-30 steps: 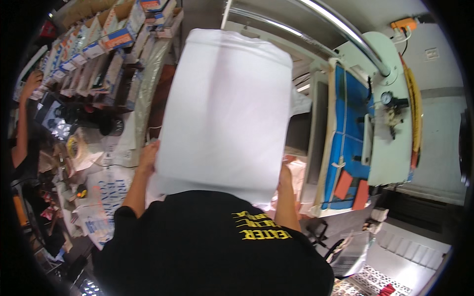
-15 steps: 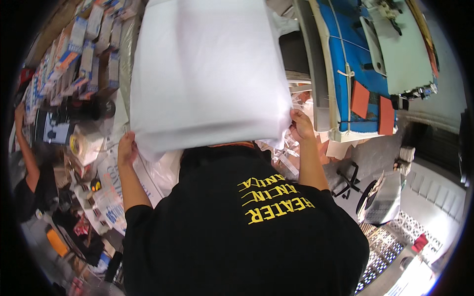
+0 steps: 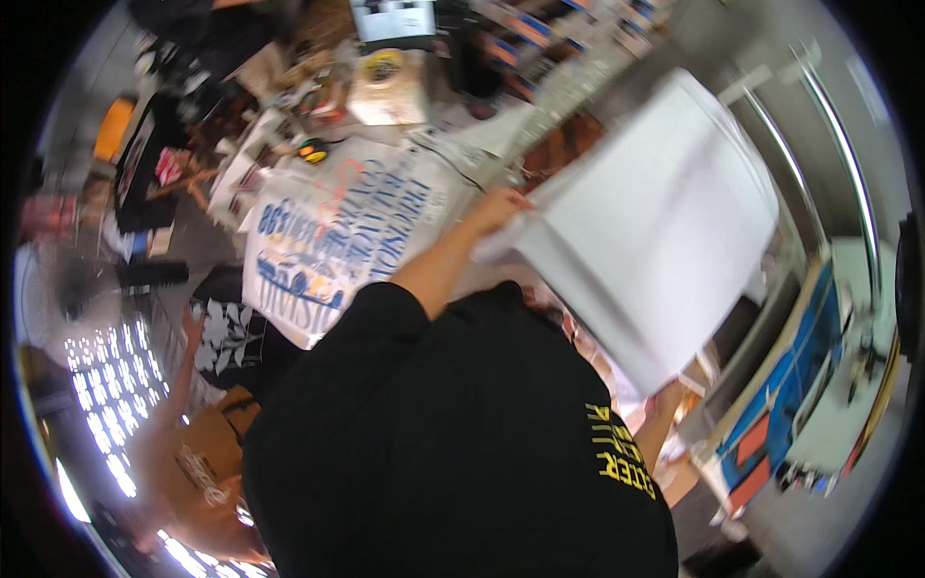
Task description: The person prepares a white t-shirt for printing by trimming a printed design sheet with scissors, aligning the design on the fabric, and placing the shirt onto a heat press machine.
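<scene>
A smooth white cloth (image 3: 655, 222) lies drawn flat over a rectangular form with rounded corners, in front of me and to the right. At its near left corner my left hand (image 3: 501, 209) pinches the edge, fingers closed. My right hand (image 3: 663, 400) is closed on the near right corner, partly blurred, with its fingertips largely hidden by the cloth. The support beneath the cloth is covered.
At left a printed white sheet (image 3: 337, 231) covers a worktop, with a tape roll (image 3: 383, 65) beyond it. Metal rails (image 3: 853, 159) rise at the far right, near a blue padded board (image 3: 792, 361). A person in a brown top (image 3: 188, 472) is at lower left.
My view has turned left, so the white cloth now sits further right and tilted. Both hands stay at its near corners. A person in brown has come into view at lower left.
</scene>
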Motion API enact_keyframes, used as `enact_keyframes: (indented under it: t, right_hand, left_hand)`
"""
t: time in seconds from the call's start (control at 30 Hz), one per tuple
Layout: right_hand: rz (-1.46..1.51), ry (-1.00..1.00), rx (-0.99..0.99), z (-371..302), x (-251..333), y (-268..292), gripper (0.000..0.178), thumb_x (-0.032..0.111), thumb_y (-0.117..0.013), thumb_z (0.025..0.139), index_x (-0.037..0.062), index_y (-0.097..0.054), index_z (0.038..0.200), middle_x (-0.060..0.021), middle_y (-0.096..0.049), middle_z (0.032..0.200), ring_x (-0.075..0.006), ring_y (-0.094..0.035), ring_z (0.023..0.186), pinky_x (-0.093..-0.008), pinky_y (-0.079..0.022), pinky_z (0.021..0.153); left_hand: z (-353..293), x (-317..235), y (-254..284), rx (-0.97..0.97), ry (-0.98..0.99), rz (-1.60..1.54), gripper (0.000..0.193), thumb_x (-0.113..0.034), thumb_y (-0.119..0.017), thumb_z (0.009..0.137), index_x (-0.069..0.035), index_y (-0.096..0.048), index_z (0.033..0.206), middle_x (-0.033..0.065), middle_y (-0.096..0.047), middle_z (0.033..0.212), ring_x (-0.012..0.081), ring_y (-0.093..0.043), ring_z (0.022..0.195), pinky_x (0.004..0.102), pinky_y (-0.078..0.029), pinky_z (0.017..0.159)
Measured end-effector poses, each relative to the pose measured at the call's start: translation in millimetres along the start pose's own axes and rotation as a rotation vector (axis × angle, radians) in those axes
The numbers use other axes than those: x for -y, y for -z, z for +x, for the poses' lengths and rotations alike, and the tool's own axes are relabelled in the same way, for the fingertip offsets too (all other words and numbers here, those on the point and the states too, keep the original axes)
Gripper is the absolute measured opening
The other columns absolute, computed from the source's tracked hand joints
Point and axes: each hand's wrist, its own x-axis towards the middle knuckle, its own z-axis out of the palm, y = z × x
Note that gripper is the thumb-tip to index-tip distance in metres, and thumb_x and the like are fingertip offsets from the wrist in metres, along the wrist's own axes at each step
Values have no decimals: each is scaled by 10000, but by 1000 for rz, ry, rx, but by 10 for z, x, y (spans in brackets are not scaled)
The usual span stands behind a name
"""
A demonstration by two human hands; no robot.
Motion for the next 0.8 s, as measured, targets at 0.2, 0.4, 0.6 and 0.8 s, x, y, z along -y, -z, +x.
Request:
enact_keyframes:
  t: [0.2,0.4,0.6,0.8]
  right_hand:
    - [-1324,292,-464,-9,699,261,274,231,-576,945,1,-683,1049,-125,-700,1040,-251,-655,912,-357,-530,801]
    - [-1367,1054,-922,-802,2707,170,267,289,-630,952,50,-731,1017,-79,-736,952,-215,-701,856,-329,-556,747]
    - [-1323,889,-1104,-845,4515,1127,438,416,-555,960,64,-674,1192,-115,-701,1136,-271,-653,1021,-368,-486,909]
    - [-1528,690,-1209,-325,5129,1909,696,615,-496,909,48,-589,1302,-219,-616,1268,-383,-556,1210,-423,-409,1033]
  left_hand:
    - [-601,-82,750,-541,25,378,290,-244,-726,793,-76,-693,1027,141,-681,1087,325,-636,1034,411,-494,889]
    - [-1811,295,2717,-716,992,967,903,-581,-757,706,-113,-449,1414,156,-451,1460,409,-396,1347,639,-339,1023]
    - [-2074,1686,3867,-514,703,1110,728,-591,-737,719,-44,-601,1180,196,-581,1238,375,-545,1149,562,-437,922]
    - [-2124,1399,3927,-590,530,859,594,-359,-892,646,-5,-615,1034,212,-670,1020,360,-646,989,448,-503,841]
